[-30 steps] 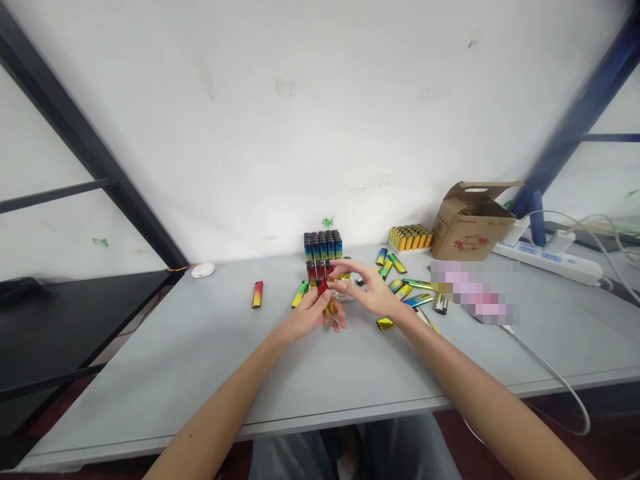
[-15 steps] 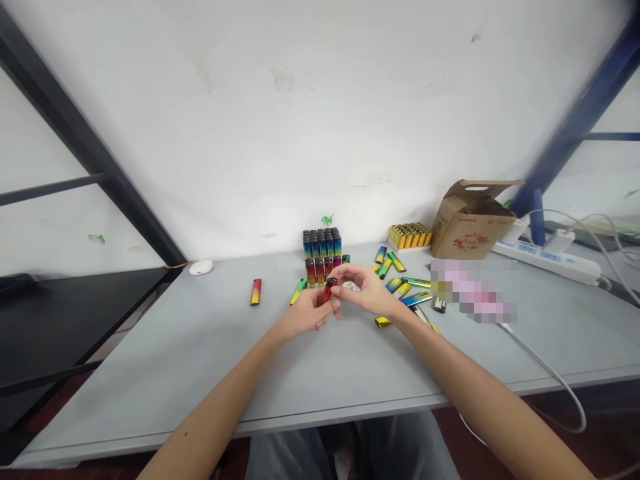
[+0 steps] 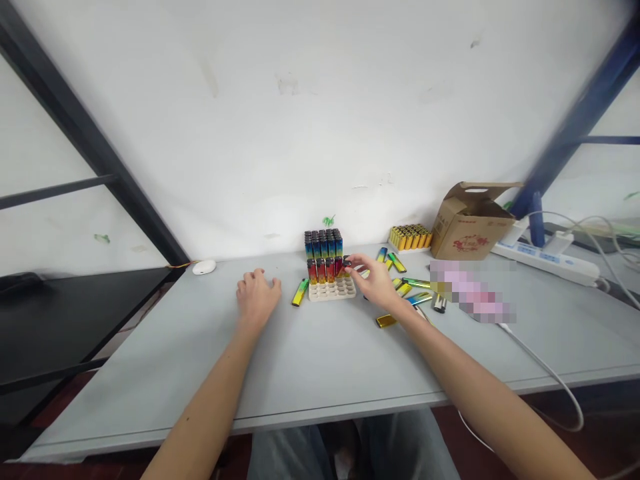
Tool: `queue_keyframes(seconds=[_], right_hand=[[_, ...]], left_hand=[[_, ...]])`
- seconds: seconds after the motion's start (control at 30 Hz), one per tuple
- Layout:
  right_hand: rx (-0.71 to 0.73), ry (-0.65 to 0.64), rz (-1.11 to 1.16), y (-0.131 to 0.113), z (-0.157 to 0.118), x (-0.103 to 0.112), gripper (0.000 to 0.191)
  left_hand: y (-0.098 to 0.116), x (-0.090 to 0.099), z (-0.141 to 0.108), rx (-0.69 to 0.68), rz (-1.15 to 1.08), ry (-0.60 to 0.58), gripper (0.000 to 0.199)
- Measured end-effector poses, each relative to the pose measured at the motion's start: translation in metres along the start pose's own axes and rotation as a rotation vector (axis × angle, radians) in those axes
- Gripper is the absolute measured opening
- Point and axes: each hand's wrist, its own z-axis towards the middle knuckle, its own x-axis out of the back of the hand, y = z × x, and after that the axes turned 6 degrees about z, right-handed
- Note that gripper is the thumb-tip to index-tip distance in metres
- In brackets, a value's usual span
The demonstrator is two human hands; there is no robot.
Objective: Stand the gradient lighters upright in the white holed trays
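A pale tray [image 3: 332, 291] with rows of holes holds upright red-and-yellow lighters [image 3: 321, 271] in its back part. My right hand [image 3: 376, 283] pinches a dark-topped lighter [image 3: 344, 269] at the right end of that row, partly hidden by the fingers. To the left, my left hand [image 3: 259, 298] rests low over the table with thumb and fingers apart; whatever lies beneath it is hidden. Between this hand and the tray lies a green-and-yellow lighter [image 3: 300, 293].
Behind the tray stand several blue lighters [image 3: 324, 245]. Loose lighters [image 3: 417, 299] are scattered on the right. Farther back are a block of yellow lighters [image 3: 411, 237], an open cardboard box [image 3: 470, 227] and a power strip [image 3: 547, 259]. A white case [image 3: 204, 267] lies at left.
My hands have parted. The right has carried the lighter to the tray's row; the left has let go and moved left, over where a red-and-yellow lighter lay.
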Motion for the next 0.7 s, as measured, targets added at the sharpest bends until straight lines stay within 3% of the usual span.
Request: queue_keyframes(seconds=[0.1, 0.23, 0.37, 0.53, 0.6, 0.7], right_hand=[[0.004, -0.036, -0.053, 0.002, -0.002, -0.002, 0.020], [0.027, -0.064, -0.126, 0.003, -0.002, -0.002, 0.023], [0.098, -0.041, -0.193, 0.007, -0.002, -0.003, 0.023], [0.132, -0.015, -0.200, 0.011, -0.003, -0.005, 0.020], [0.124, -0.026, -0.211, 0.011, -0.003, -0.005, 0.020], [0.139, -0.054, -0.241, 0.008, -0.003, -0.004, 0.020]], left_hand=[[-0.007, -0.001, 0.003, 0.039, 0.088, -0.129, 0.044], [-0.016, -0.002, 0.008, 0.077, 0.055, -0.218, 0.042], [-0.022, -0.005, 0.015, 0.034, -0.056, -0.191, 0.037], [-0.012, -0.004, 0.019, -0.154, -0.522, 0.000, 0.029], [-0.003, -0.001, 0.015, -0.141, -0.752, 0.014, 0.032], [0.008, 0.005, 0.008, -0.042, -1.052, -0.060, 0.038]])
